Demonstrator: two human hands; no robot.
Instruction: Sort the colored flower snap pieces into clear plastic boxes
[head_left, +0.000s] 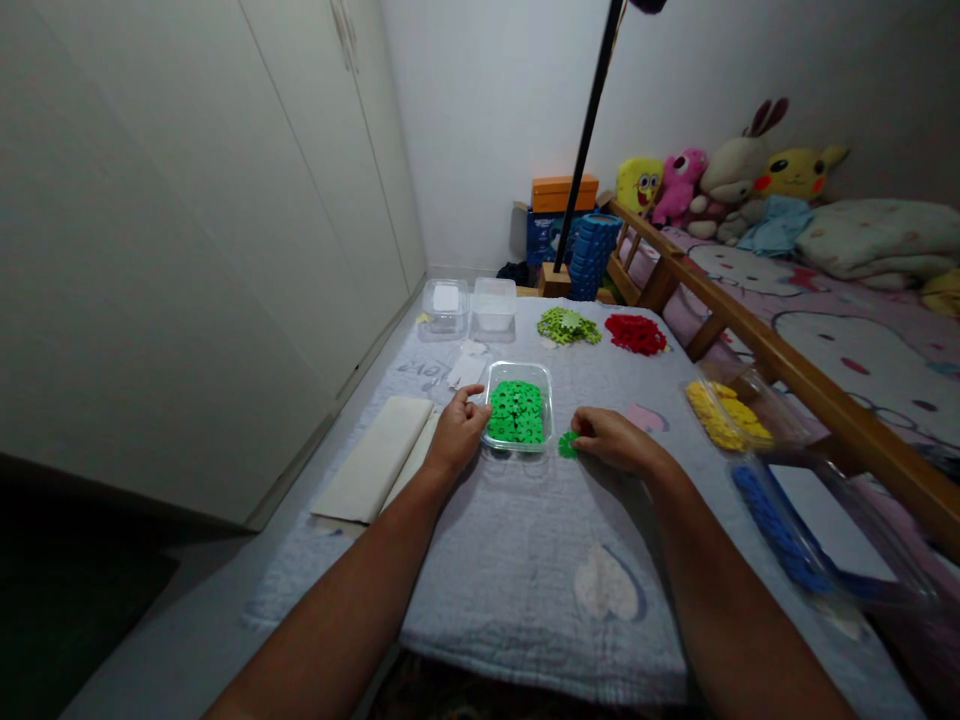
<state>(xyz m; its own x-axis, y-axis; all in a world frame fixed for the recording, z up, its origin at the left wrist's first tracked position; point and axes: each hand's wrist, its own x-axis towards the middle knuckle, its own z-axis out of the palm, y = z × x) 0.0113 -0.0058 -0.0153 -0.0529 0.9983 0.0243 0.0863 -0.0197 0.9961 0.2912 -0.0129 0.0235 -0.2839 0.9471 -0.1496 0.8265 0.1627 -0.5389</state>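
Mid-frame, right hand pinches green disc, judged light, stiff; grip its rim. Left hand curled against clear tub, grasp unclear.

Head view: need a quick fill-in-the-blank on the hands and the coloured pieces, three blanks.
1. The left hand touches the clear plastic container of ____ flat plastic pieces.
2. The right hand touches a single green piece lying on the pale quilted blanket, to the container's ____.
3. The loose pile beside the light-green pile is ____.
Missing: green; right; red.
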